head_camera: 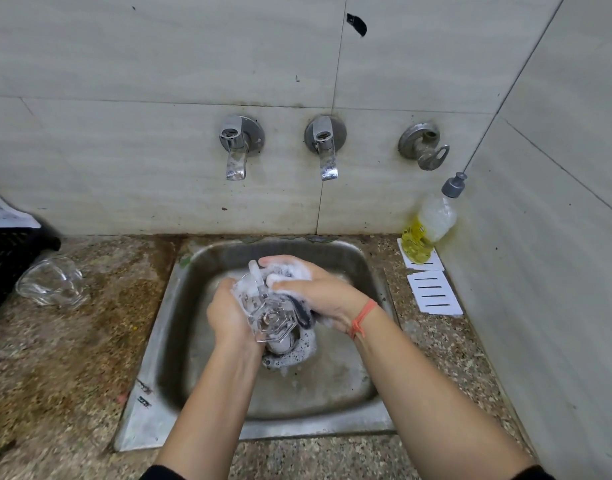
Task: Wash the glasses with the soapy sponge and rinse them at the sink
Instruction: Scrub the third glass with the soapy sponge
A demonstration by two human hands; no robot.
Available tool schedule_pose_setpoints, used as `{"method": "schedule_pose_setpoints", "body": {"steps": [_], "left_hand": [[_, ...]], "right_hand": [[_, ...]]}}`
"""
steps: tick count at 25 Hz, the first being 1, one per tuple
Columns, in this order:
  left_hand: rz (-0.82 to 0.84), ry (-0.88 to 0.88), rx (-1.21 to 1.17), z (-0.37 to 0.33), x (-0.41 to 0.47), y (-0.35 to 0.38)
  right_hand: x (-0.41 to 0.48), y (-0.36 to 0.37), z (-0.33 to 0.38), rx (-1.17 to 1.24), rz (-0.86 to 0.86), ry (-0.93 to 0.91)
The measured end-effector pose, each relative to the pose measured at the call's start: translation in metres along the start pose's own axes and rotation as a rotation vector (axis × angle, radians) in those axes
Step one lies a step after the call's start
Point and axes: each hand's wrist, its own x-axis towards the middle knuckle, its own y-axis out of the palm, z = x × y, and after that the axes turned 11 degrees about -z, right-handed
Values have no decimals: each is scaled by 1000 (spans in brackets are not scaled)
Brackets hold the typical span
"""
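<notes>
Over the steel sink (pixel 335 407) my left hand (pixel 228 313) grips a clear glass (pixel 270 318) with a faceted base that points toward me. My right hand (pixel 311 289) holds a dark, foam-covered sponge (pixel 283 271) against the glass's far end. Both hands are covered in suds. Foam lies round the drain below. A second clear glass (pixel 51 282) lies on its side on the counter at the left.
Two chrome taps (pixel 236 147) (pixel 326 147) and a third valve (pixel 424 147) stick out of the tiled wall above the sink. A yellow dish soap bottle (pixel 427 230) stands at the right corner. A black crate (pixel 6 261) sits at the left edge.
</notes>
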Motion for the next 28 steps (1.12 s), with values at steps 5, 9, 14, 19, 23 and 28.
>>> {"method": "schedule_pose_setpoints", "body": {"steps": [5,9,14,19,23,28], "left_hand": [[60,-73,-117,6,-16,-1],[98,-127,-205,2,-21,3],[157,-196,-295,7,-13,2],[219,-98,-92,2,-7,3],[181,-175,64,-12,0,2],[157,-204,29,-4,1,1]], "right_hand": [[-8,-8,3,99,91,14],[-12,0,-4,331,-30,128],[-15,8,-7,413,-51,182],[1,6,1,254,-308,63],[-10,6,1,124,-149,-26],[-10,1,-6,182,-172,-29]]}}
